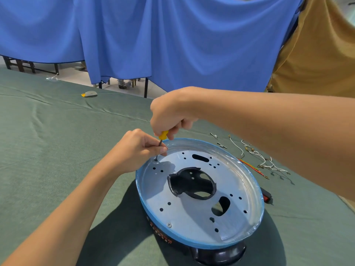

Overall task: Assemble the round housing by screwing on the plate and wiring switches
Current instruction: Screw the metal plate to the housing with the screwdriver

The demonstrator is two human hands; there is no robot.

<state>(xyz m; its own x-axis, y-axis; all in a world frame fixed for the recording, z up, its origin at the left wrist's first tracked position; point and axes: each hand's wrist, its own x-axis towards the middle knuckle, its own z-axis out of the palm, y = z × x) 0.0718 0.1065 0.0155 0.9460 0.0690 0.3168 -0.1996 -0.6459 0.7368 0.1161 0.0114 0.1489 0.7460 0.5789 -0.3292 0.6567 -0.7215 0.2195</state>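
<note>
The round housing (199, 244), black with a blue-edged rim, lies on the green cloth. A silvery metal plate (192, 214) with many holes sits inside it. One screw (169, 225) is seated near the plate's front edge. My right hand (171, 114) grips the yellow handle of a screwdriver (163, 134) held upright. Its tip stands on a screw (156, 159) at the plate's far left edge. My left hand (140, 148) pinches the screwdriver's shaft just above that screw.
White wires with terminals (259, 156) and a red-yellow wire (251, 167) lie right of the housing. Small metal parts (213, 135) rest behind them. A red and black switch (267, 196) lies at the housing's right. A yellow-white object (89, 94) sits far back left.
</note>
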